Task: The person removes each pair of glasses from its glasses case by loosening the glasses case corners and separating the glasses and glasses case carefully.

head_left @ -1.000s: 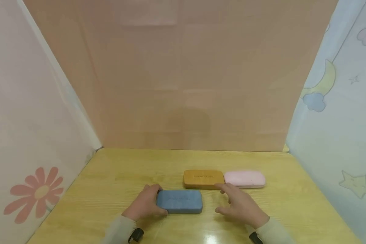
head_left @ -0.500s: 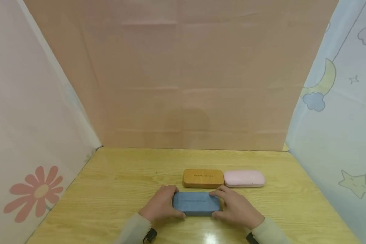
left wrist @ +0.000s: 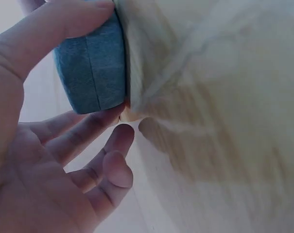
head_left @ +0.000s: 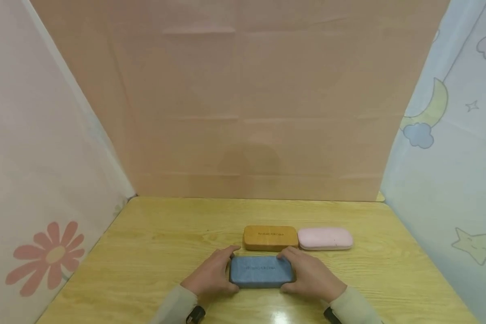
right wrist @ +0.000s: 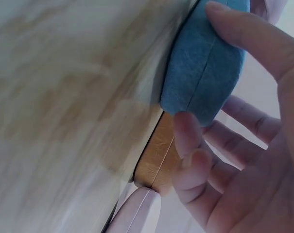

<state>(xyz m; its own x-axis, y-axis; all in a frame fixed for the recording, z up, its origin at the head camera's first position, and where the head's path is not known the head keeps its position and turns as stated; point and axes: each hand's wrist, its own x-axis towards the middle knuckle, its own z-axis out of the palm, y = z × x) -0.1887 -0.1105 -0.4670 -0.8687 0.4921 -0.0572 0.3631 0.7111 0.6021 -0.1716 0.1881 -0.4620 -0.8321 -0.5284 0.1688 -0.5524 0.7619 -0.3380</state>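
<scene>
A blue glasses case (head_left: 261, 272) with dark lettering on its lid lies on the table, long side facing me. My left hand (head_left: 212, 274) is at its left end, thumb toward the front and fingers behind. In the left wrist view that thumb lies across the blue side, with a fingertip at the lower corner. My right hand (head_left: 313, 276) holds the other end, thumb in front and forefinger at the back corner. Just behind stands an orange-brown glasses case (head_left: 270, 238), with a pink glasses case (head_left: 326, 238) close against its right end.
The wood-grain table (head_left: 178, 220) ends at a tan backdrop (head_left: 243, 112). A flowered sheet (head_left: 54, 180) borders it on the left, and a moon-and-star sheet (head_left: 437, 193) on the right.
The blue glasses case has slid right along with my left hand. My right hand, apart from it a second ago, now holds its right end. The other cases have not moved.
</scene>
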